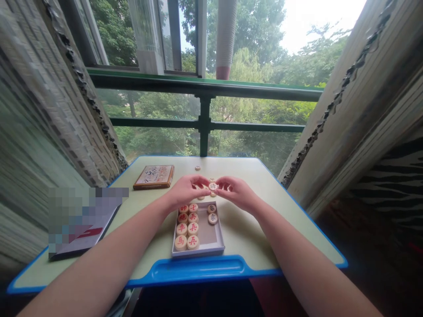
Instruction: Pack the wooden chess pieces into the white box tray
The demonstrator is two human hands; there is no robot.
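Observation:
Between the fingertips of both hands is a round wooden Chinese chess piece (213, 186) with a dark character, held above the table just beyond an open box tray (211, 237). My left hand (189, 190) pinches its left side, and my right hand (231, 190) pinches its right side. Several pieces with red characters (193, 229) stand in two columns along the tray's left. Two pieces with dark characters (212, 218) sit at its upper right. A few more pieces, partly hidden by my fingers, lie behind the held one.
A single chess piece (197, 167) lies near the table's far edge. The printed box lid (154, 176) is at the back left. A blurred-out flat item (86, 224) lies on the left. The pale table (264, 220) has a blue rim, with curtains either side and a green railing beyond.

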